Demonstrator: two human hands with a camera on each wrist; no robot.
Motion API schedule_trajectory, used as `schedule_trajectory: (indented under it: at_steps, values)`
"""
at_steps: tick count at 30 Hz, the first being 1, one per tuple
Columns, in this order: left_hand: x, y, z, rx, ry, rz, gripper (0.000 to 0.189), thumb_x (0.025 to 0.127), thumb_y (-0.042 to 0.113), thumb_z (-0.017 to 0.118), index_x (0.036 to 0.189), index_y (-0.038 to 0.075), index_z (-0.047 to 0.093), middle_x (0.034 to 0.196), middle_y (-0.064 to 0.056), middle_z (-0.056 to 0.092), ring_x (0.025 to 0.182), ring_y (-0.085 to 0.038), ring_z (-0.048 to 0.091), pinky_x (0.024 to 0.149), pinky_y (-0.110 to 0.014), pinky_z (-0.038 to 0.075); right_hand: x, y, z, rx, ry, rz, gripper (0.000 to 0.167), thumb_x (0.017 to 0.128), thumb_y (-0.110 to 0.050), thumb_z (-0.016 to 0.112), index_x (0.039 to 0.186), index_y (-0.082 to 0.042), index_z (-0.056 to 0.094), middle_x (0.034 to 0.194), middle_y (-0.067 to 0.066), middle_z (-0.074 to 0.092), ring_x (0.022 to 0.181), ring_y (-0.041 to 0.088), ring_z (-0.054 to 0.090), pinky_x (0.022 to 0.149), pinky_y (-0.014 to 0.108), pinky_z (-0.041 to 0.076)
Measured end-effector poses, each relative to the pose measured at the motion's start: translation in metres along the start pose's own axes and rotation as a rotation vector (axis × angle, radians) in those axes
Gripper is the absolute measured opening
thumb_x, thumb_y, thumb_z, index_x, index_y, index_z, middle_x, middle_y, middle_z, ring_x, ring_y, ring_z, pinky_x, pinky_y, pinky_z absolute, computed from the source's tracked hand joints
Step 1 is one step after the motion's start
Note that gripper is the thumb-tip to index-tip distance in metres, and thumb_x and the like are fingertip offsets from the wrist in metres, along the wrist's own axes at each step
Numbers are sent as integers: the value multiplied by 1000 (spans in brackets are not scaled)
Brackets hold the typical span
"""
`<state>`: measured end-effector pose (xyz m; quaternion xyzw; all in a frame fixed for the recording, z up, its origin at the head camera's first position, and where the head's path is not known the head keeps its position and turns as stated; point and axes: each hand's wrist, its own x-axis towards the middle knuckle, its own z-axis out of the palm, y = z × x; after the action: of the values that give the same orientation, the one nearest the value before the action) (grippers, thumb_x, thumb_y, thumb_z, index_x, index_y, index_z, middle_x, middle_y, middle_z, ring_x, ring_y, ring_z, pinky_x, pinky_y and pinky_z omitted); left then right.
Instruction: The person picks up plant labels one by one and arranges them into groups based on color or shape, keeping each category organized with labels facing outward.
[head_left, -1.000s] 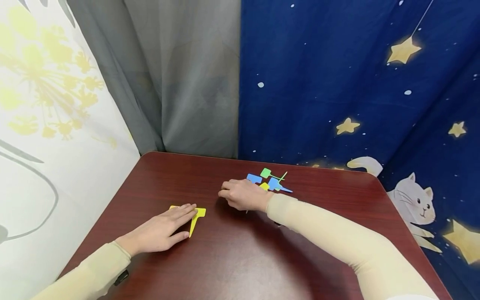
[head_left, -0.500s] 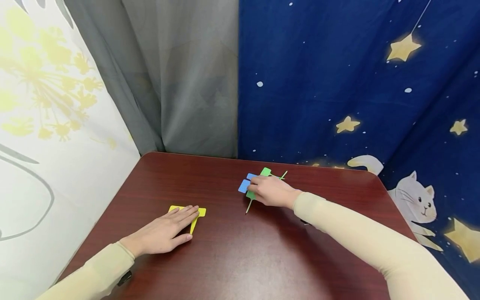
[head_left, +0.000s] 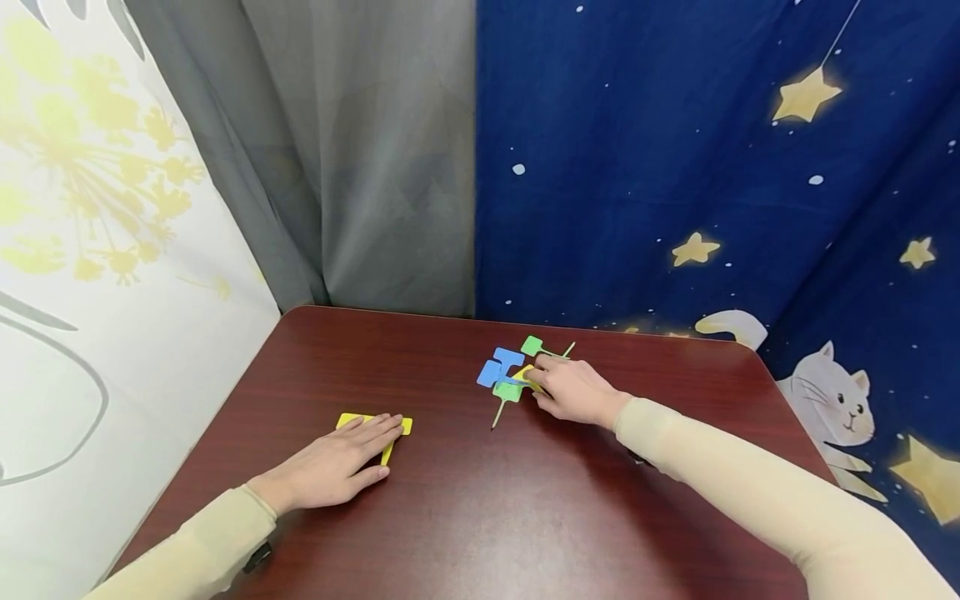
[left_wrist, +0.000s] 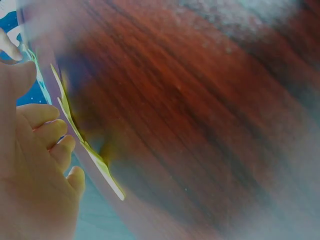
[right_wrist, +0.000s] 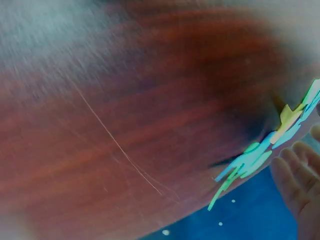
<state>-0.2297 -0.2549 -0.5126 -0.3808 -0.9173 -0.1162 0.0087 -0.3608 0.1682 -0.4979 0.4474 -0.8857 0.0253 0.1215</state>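
Observation:
In the head view my left hand (head_left: 341, 462) rests flat with straight fingers over yellow T-shaped plant labels (head_left: 407, 426) on the table. Their wide ends show past the fingers, and one pointed stem emerges beside the thumb. My right hand (head_left: 573, 390) reaches into a loose group of labels farther back, its bent fingers and thumb pinching a yellow plant label (head_left: 524, 374). Left of those fingers lie blue labels (head_left: 488, 373) and a green label (head_left: 507, 392) with its stem pointing toward me. Another green label (head_left: 532, 345) lies behind the hand. The right palm hides part of the group.
The dark red wooden table (head_left: 465, 517) has rounded far corners. Behind it hang a grey curtain (head_left: 397, 167) and a blue curtain (head_left: 600, 167) with stars and a cat. A white patterned cloth (head_left: 112, 350) hangs along the left side.
My right hand has moved right across the group, uncovering blue and green labels on its left, and now has the yellow label at its fingertips. My left hand has stayed almost still.

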Motion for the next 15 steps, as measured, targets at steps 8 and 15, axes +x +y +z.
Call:
schedule_trajectory:
  at_steps: [8,15]
  values:
    - [2,1,3,7,26,13,61,103,35,58,154,6,42,158,-10,39,145,-28,37,114,-55,31,-14,-4,9,19,-42,155,37,90,-31,72,123,-14,67,83,-5,44,60,9,43,43,25,35]
    - [3,1,4,-1,26,18,61,103,35,58,153,5,42,157,-11,40,144,-30,38,113,-56,32,-17,-5,13,42,-97,198,35,91,-27,70,121,-11,62,81,-5,51,61,10,48,49,28,43]
